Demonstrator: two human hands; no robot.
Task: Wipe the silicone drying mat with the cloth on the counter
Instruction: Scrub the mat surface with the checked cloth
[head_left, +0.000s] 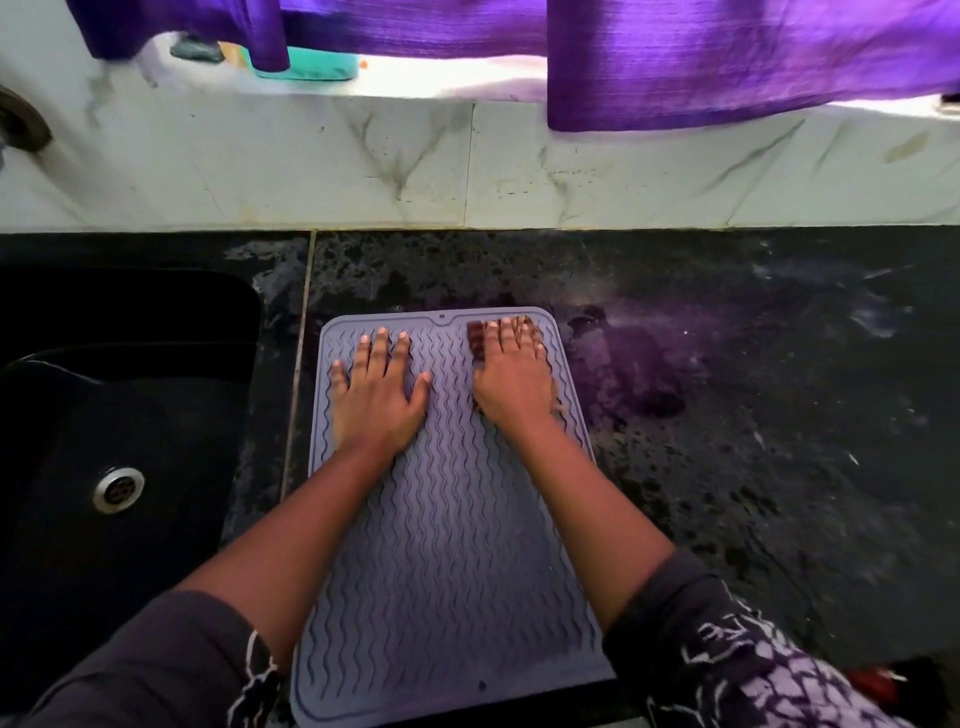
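Drying mat (447, 545): on tabletop (753, 415), centre. Sink (78, 415): left of mat, drain (118, 489) in its basin. Cloth (475, 338): on mat's far right corner, under right hand (514, 374). Left hand (379, 395): flat on mat's far left. Wall (311, 171): behind tabletop, curtain (727, 52) above.

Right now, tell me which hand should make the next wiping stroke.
Right. The right hand presses the brown cloth at the mat's far right corner; the left hand lies bare on the mat, likely better steadying it.
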